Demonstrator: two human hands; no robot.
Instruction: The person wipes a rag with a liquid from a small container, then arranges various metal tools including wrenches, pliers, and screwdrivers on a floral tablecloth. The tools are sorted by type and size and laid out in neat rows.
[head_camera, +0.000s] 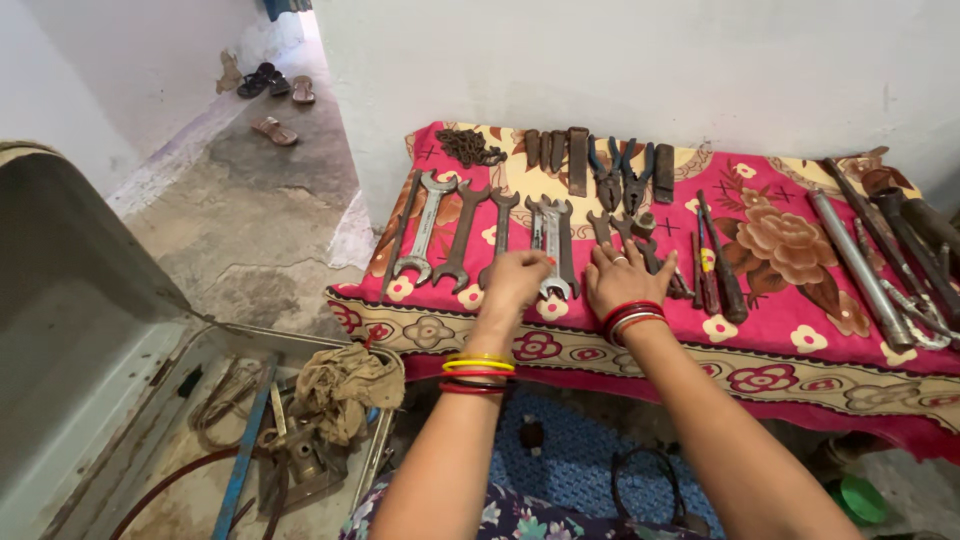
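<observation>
A low table under a pink flowered cloth (780, 245) carries rows of worn hand tools. My left hand (518, 278) reaches over the front edge and rests with bent fingers on the lower ends of the double-ended wrenches (552, 240). Whether it grips one is hidden. My right hand (625, 280) lies flat, fingers spread, on the cloth over some small dark spanners (640, 240). Both wrists wear red and yellow bangles. Larger open-ended wrenches (440, 232) lie to the left of my left hand.
Pliers (622, 175), flat chisels (560, 152) and a chain (470, 147) line the table's back edge. Screwdrivers (715, 262) and long rods and pipes (880, 260) lie right. An open metal toolbox (150, 390) holding a rag (340, 385) stands on the floor left. Sandals (272, 95) lie in the passage.
</observation>
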